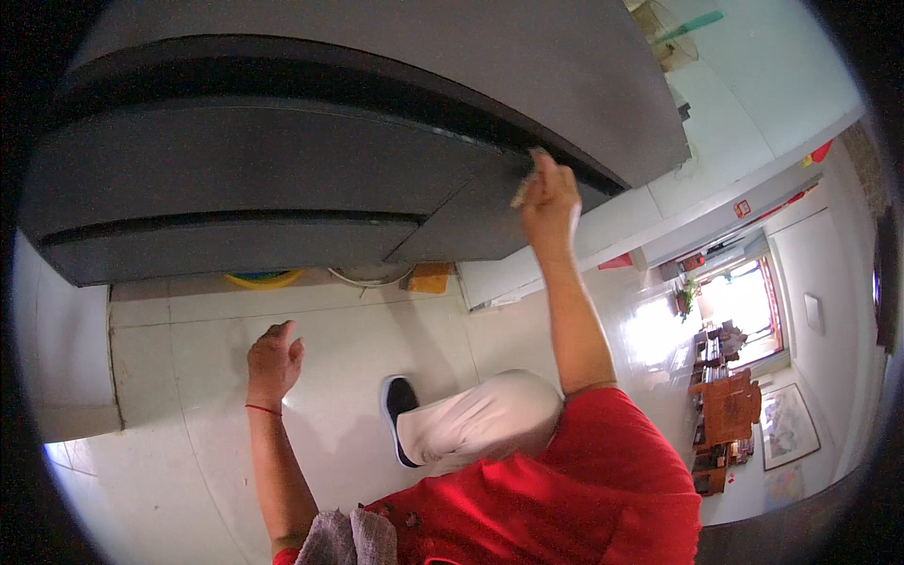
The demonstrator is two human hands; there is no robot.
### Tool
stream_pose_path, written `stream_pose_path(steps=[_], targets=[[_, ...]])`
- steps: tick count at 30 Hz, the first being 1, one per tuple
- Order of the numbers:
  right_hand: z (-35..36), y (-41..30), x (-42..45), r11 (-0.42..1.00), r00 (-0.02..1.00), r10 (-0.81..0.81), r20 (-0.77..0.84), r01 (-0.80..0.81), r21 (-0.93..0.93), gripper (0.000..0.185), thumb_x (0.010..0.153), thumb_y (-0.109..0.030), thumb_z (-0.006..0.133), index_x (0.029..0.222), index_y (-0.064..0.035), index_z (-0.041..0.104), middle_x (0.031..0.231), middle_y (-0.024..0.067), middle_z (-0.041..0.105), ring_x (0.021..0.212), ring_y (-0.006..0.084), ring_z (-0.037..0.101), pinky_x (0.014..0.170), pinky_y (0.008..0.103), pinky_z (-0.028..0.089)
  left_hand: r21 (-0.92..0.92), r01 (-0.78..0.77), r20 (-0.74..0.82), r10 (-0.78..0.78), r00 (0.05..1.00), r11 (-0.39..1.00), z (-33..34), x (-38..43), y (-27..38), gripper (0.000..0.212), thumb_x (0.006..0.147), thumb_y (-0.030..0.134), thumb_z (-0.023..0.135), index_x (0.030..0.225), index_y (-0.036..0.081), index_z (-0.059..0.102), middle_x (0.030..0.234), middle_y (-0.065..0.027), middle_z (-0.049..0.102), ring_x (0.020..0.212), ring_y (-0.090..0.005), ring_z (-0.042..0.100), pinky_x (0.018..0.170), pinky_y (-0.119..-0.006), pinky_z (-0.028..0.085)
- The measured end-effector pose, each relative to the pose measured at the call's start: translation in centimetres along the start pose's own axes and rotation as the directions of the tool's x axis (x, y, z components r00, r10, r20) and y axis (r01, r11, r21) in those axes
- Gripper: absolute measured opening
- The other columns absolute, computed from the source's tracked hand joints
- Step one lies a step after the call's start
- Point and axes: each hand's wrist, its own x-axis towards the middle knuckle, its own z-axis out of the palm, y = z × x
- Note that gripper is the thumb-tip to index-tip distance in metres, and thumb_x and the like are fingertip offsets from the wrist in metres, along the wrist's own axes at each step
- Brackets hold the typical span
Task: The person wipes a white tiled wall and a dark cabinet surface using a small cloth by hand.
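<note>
A dark grey cabinet (247, 155) with long black recessed grip slots is in front of me. My right hand (552, 189) is at the right part of its front, just below the upper slot (311, 78). The fingers are bent and blurred, so whether they grip the panel's edge cannot be told. A narrower panel (466, 219) of the cabinet lies beside that hand. My left hand (274, 359) hangs over the tiled floor, apart from the cabinet, loosely curled with the thumb apart and nothing visible in it.
Beneath the cabinet show a yellow-rimmed round container (265, 280), a pale round rim (371, 274) and an orange object (429, 278). White wall sections (63, 346) flank it. A grey cloth (349, 538) hangs at my chest. Wooden furniture (727, 409) stands far right.
</note>
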Motion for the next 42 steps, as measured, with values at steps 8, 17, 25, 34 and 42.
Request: stream_pose_path(steps=[8,17,25,34,42], targets=[[-4.2,20.9,-2.1,0.859,0.982,0.178,0.065,-0.123,-0.498,0.034,0.078,0.001,0.049,0.11,-0.0044,0.057,0.085,0.0221,0.052,0.077,0.0409,0.056,0.068,0.0465,0.046,-0.022,0.042,0.013,-0.042,0.999,0.999,0.1,0.6,-1.3,0.029,0.078,0.015,0.058,0.104,0.003,0.056,0.093,-0.0173,0.061,0.086,-0.0342,0.059,0.072,-0.042,0.049],[-4.3,21.7,-2.0,0.855,0.968,0.181,0.173,-0.069,-0.514,0.033,0.077,0.004,0.046,0.108,-0.0032,0.054,0.091,0.0238,0.052,0.085,0.0417,0.055,0.071,0.0469,0.047,0.016,0.081,0.011,-0.081,0.997,0.997,0.4,0.7,-3.0,0.025,0.079,0.015,0.057,0.101,0.004,0.055,0.092,-0.0147,0.06,0.086,-0.0326,0.059,0.073,-0.043,0.048],[-5.9,18.1,-5.3,0.912,0.982,0.141,-0.122,-0.177,-0.371,0.039,0.08,0.005,0.049,0.119,-0.0015,0.051,0.082,0.0164,0.05,0.07,0.0274,0.052,0.066,0.0374,0.046,0.072,0.12,-0.002,-0.12,0.993,0.99,-0.2,0.1,-4.2,0.025,0.081,0.015,0.057,0.104,0.005,0.055,0.092,-0.0151,0.061,0.084,-0.0329,0.059,0.072,-0.042,0.047],[-3.1,22.9,-2.2,0.862,0.958,0.285,0.013,-0.25,-0.44,0.034,0.077,0.0,0.052,0.111,-0.0003,0.058,0.081,0.0198,0.056,0.075,0.0337,0.057,0.068,0.0392,0.047,0.057,0.042,0.04,-0.044,0.998,0.998,2.0,1.0,-2.1,0.028,0.08,0.017,0.058,0.105,0.004,0.056,0.095,-0.0157,0.061,0.086,-0.0328,0.059,0.073,-0.041,0.048],[0.7,5.9,-1.0,0.988,0.995,0.095,0.033,-0.099,0.117,0.026,0.087,-0.007,0.054,0.113,-0.0057,0.058,0.091,0.0105,0.06,0.071,0.0159,0.061,0.062,0.0282,0.053,0.103,-0.011,0.036,0.008,0.999,0.995,1.8,1.1,-0.1,0.03,0.078,0.018,0.059,0.105,0.004,0.054,0.091,-0.0164,0.06,0.083,-0.0338,0.059,0.069,-0.044,0.048]])
